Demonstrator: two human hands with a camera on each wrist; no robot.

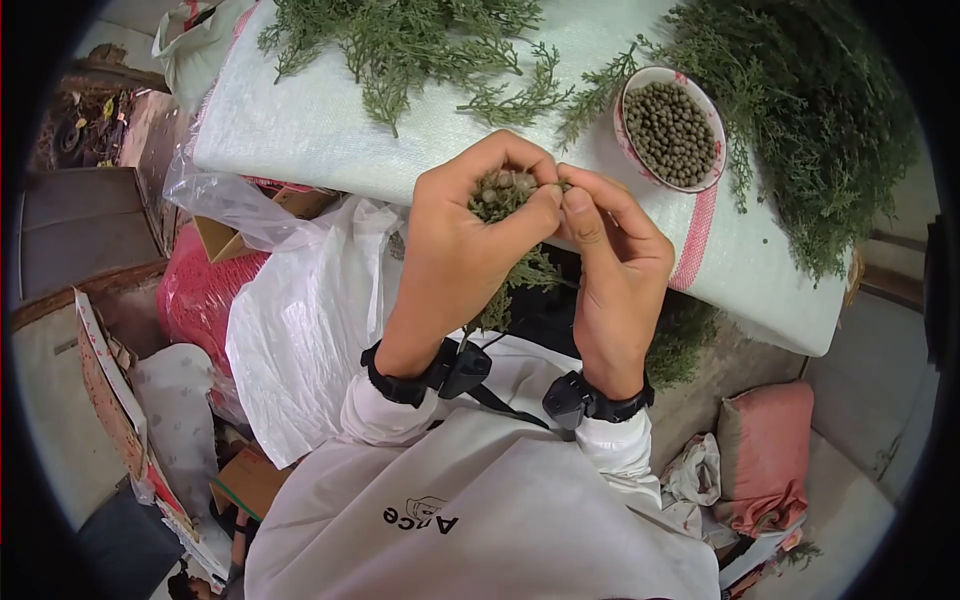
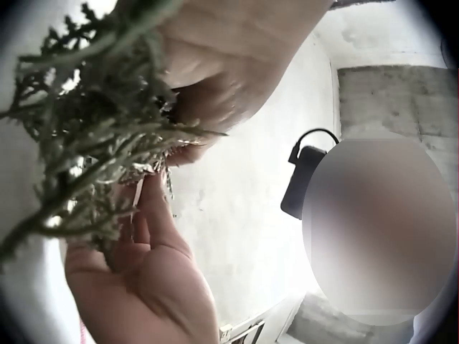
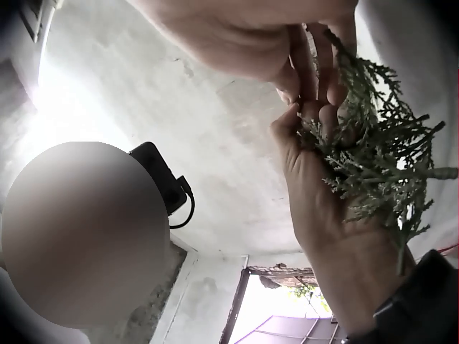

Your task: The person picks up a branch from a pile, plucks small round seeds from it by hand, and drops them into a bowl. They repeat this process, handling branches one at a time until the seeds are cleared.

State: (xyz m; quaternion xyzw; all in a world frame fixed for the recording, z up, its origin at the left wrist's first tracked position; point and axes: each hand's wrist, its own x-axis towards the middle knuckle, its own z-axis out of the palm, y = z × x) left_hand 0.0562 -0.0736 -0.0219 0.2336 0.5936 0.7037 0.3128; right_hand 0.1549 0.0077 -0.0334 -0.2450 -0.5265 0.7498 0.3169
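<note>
My left hand (image 1: 515, 200) grips a green conifer sprig (image 1: 527, 272) close to my chest, with a cluster of small round grey-green seeds (image 1: 503, 184) showing at its top between the fingers. My right hand (image 1: 568, 196) meets it from the right, thumb and fingers pinching at that cluster. In the left wrist view the sprig (image 2: 86, 143) hangs between the left hand (image 2: 215, 64) above and the right hand (image 2: 143, 279) below. The right wrist view shows the sprig (image 3: 373, 158) lying in the left hand's (image 3: 323, 201) curled fingers.
A bowl (image 1: 628, 92) of several round seeds (image 1: 668, 132) stands on the white woven cloth (image 1: 300, 130) over the table. Piles of conifer branches (image 1: 420, 40) lie at the back and right (image 1: 810, 130). Below are a white plastic bag (image 1: 310, 320), a red sack (image 1: 200, 295) and a pink cushion (image 1: 765, 450).
</note>
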